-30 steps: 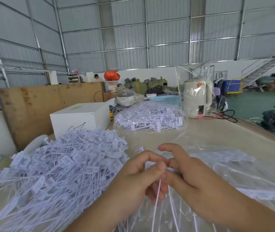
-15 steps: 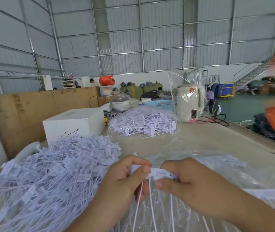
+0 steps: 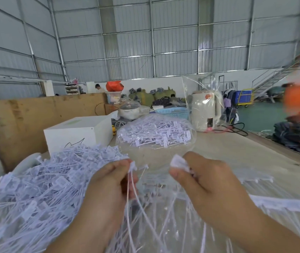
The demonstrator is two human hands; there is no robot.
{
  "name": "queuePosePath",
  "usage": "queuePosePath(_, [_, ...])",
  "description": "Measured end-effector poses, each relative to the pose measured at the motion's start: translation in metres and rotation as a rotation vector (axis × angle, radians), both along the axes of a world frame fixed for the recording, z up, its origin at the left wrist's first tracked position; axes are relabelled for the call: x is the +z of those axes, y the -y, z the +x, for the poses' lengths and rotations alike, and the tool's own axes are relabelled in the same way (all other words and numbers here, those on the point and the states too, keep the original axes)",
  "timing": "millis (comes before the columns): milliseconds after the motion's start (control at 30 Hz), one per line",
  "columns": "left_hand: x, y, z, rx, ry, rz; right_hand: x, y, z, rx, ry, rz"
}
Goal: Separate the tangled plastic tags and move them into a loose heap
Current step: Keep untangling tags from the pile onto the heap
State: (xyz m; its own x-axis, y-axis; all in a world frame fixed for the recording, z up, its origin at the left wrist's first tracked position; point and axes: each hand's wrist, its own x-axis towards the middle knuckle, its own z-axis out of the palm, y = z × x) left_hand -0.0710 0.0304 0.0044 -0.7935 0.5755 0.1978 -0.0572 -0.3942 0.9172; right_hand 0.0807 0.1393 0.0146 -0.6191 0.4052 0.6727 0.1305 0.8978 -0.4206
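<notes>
Hands apart above clear plastic sheet (image 3: 173, 212), mid-separation. Left hand (image 3: 107, 190) pinched a few tags (image 3: 132, 166) by their heads, tails hanging; right hand (image 3: 207, 181) clenched a small bunch (image 3: 179, 163). Loose heap (image 3: 36, 189) lay just left. Next move, by judgement: carry the freed tags left and release them there.

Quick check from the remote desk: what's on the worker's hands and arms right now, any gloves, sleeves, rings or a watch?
Nothing worn that shows. The left hand and right hand are bare, with no gloves and no rings visible, and both forearms are uncovered to the frame's bottom edge: no sleeve, watch or band in view.
</notes>
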Motion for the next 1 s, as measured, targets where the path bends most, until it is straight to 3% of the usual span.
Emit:
queuePosePath(233, [-0.01,-0.004,0.024,-0.336,-0.443,-0.154,-0.008,-0.01,-0.001,0.215,0.364,-0.034])
queuePosePath(567, [-0.013,-0.005,0.028,-0.263,-0.368,-0.048,0.002,-0.01,0.006,0.183,0.431,0.045])
queuePosePath(833, [-0.015,-0.003,0.027,-0.315,-0.452,-0.133,-0.007,0.004,0.001,0.07,0.519,0.232])
queuePosePath(1000, [-0.011,-0.005,0.022,-0.219,-0.45,-0.139,-0.003,-0.006,0.004,0.138,0.495,0.008])
